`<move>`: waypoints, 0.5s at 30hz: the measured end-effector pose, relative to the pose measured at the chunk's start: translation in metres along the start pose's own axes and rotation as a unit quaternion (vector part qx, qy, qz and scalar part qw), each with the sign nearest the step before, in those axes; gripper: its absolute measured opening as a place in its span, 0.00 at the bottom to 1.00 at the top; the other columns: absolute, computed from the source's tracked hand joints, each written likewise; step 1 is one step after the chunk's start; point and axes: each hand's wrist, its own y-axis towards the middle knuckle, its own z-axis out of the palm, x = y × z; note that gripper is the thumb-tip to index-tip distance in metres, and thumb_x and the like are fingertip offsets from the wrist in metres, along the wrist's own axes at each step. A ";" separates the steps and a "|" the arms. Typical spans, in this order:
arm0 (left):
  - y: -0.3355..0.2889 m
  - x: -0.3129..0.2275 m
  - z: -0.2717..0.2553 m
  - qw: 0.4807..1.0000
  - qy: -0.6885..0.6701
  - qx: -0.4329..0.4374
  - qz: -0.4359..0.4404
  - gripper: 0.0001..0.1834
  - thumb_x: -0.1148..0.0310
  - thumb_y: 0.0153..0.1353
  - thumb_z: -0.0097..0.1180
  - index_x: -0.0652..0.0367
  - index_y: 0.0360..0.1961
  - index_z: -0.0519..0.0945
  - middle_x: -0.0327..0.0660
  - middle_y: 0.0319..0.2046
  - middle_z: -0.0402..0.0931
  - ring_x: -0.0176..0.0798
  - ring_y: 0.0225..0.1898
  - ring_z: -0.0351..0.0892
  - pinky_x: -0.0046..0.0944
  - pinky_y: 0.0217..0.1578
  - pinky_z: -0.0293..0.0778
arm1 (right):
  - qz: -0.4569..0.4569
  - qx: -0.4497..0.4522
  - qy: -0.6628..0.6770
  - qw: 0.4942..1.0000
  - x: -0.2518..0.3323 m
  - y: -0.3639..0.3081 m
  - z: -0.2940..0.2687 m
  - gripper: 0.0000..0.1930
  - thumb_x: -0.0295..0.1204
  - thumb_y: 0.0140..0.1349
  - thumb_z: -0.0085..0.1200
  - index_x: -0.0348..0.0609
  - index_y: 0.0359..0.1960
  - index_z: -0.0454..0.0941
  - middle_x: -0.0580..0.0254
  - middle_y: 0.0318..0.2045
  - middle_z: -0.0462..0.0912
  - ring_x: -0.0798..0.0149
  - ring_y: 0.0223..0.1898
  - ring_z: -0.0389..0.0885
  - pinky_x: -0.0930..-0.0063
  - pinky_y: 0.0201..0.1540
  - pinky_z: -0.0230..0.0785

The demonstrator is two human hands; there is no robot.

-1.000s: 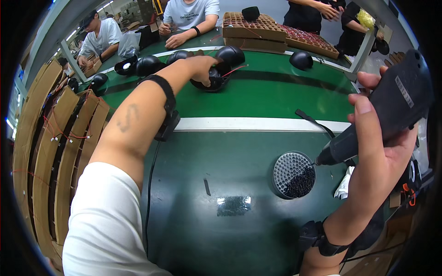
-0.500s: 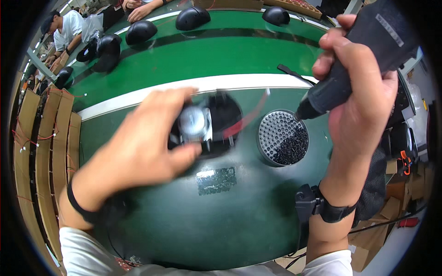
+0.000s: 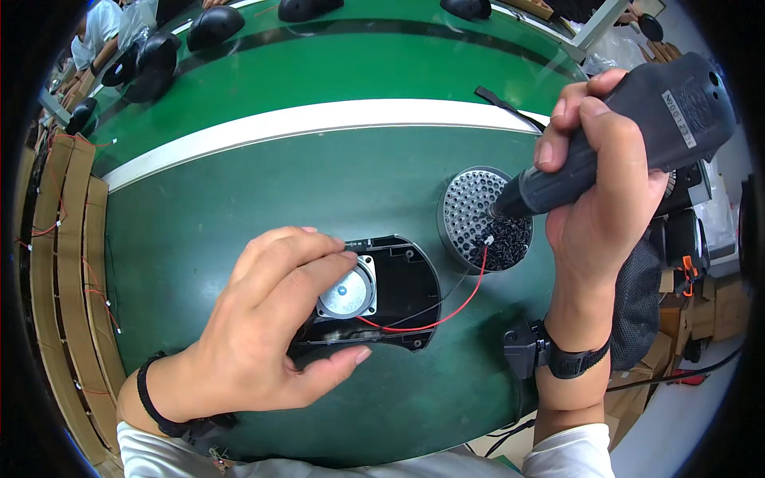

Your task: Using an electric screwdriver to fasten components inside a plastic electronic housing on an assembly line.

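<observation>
My left hand [image 3: 275, 315] is closed around the left part of a black plastic housing [image 3: 406, 287] on the table. Its fingers lie over a round silver speaker [image 3: 348, 293] seated in the housing, and the thumb is by the near edge. From the speaker a red and a black wire run right, ending in a small white connector [image 3: 488, 239] over the screws. Gripped in my right hand [image 3: 610, 159] is a black electric screwdriver [image 3: 562, 179], tilted down to the left. Its tip meets a round perforated screw tray [image 3: 470, 203] with loose black screws [image 3: 510, 247] on its right side.
Beyond the white rail [image 3: 319, 115] runs a green conveyor belt [image 3: 335, 76] carrying several black domed shells [image 3: 215, 28]. Cardboard dividers [image 3: 64, 215] with red wires stand at the left. A black strap [image 3: 506, 107] lies across the rail. A person's sleeve [image 3: 100, 40] shows far left.
My left hand has brought the housing down toward me onto the table, and its blur is gone. The wires now reach the screw tray. The screwdriver tip has shifted slightly left and down.
</observation>
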 end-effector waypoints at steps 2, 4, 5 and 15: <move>-0.001 0.002 0.002 1.000 -0.010 -0.012 -0.006 0.37 0.63 0.43 0.77 0.68 0.55 0.79 0.56 0.55 0.75 0.59 0.56 0.76 0.52 0.58 0.72 | 0.002 0.000 -0.003 1.000 -0.001 0.000 0.001 0.13 0.24 0.63 0.52 0.35 0.49 0.72 0.51 0.32 0.78 0.67 0.23 0.74 0.74 0.28 0.70; -0.003 0.004 0.002 1.000 -0.008 -0.021 -0.012 0.38 0.62 0.43 0.78 0.70 0.55 0.78 0.57 0.56 0.74 0.58 0.55 0.76 0.51 0.57 0.73 | -0.001 0.004 -0.005 1.000 -0.003 0.001 0.001 0.13 0.24 0.63 0.52 0.35 0.49 0.72 0.51 0.32 0.77 0.67 0.23 0.74 0.74 0.28 0.70; -0.004 0.005 0.002 1.000 -0.008 -0.022 -0.013 0.38 0.62 0.43 0.78 0.70 0.55 0.78 0.57 0.56 0.74 0.58 0.55 0.76 0.51 0.57 0.73 | 0.000 0.005 -0.005 1.000 -0.002 0.000 0.001 0.13 0.24 0.63 0.52 0.35 0.49 0.72 0.51 0.32 0.77 0.67 0.23 0.74 0.74 0.28 0.70; -0.003 0.008 -0.001 0.999 -0.033 0.004 -0.013 0.39 0.61 0.45 0.77 0.70 0.56 0.78 0.56 0.54 0.73 0.58 0.55 0.75 0.52 0.57 0.73 | 0.004 0.017 -0.002 1.000 -0.004 -0.003 -0.001 0.12 0.24 0.64 0.51 0.37 0.48 0.71 0.52 0.33 0.76 0.67 0.24 0.73 0.74 0.29 0.69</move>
